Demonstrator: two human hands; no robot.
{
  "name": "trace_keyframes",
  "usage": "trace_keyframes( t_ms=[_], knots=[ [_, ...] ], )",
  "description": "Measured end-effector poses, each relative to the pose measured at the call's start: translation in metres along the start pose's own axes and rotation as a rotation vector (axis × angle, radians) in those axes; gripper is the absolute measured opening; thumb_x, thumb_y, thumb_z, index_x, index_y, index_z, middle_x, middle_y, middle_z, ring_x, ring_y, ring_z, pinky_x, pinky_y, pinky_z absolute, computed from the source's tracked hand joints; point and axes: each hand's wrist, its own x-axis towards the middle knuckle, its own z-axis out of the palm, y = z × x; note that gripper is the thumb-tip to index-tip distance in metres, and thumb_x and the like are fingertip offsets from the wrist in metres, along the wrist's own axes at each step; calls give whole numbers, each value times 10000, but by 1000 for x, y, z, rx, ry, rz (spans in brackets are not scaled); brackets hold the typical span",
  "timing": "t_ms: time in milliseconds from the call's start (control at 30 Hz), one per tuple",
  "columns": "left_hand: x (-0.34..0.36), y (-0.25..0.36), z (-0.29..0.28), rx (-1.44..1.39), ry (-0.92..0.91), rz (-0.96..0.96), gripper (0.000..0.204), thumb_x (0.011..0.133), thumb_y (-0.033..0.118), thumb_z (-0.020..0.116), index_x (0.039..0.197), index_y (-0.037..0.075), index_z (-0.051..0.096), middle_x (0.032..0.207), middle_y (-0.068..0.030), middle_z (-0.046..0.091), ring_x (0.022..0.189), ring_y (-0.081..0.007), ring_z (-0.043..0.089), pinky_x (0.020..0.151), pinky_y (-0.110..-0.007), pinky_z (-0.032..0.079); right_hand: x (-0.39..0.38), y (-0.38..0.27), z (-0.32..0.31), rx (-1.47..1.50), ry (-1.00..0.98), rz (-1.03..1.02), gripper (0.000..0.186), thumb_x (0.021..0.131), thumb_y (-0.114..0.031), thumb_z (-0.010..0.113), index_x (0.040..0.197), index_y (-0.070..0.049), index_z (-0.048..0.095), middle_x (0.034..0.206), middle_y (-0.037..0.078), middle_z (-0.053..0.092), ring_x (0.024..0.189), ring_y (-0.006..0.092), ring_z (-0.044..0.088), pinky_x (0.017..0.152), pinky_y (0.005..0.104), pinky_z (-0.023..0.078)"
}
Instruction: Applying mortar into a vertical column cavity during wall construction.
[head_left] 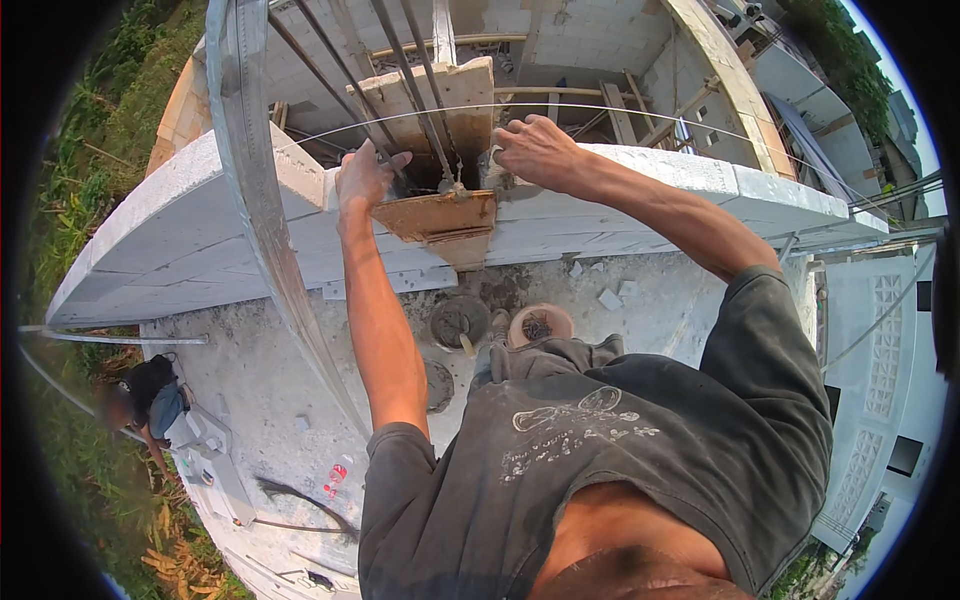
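Head view: the brown board (440,212) is flanked by the left hand (366,178) and right hand (540,155).
The left thumb is spread, the right fingers are curled; whether anything is pinched cannot be told. Knuckles are best kept off the steel bars (413,90); access is hindered by them. Below, a black bucket (434,325) and pinkish tub (568,324) are seen.

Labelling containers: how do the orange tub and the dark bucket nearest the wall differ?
Colour: the orange tub is pale orange; the dark bucket is near-black.
Contents: the tub holds small dark pieces, unclear what; the bucket holds grey material.
Both are round, open-topped and stand on the floor.
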Motion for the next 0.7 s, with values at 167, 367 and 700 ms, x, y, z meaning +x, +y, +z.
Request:
trace_keyframes(
  t_ms=[167,367,700],
  knots=[
    [-3,-5,0,19,61,68,489,826,496,720,1195,183,646,1005,-147,724,1016,-364,665,866,-470,498,-3,26,18,336,33,313,84,797,-122,617,783,-63,675,775,121,670,779,298,688,594,415,514],
    [0,-9,-1,-11,60,85,475,829,491,719,1179,179,646,983,-163,723,986,-370,673,854,-473,500,-36,-8,18,135,-4,290,136,879,-163,604,854,-45,667,866,88,648,872,259,666,713,390,527],
    [2,-11,5,-18,83,112,462,829,444,737,1189,173,633,979,-169,721,979,-387,670,840,-472,503,15,20,19,149,-27,65,101,846,-164,657,843,-75,704,858,122,701,847,292,701,664,429,535]
  ],
)
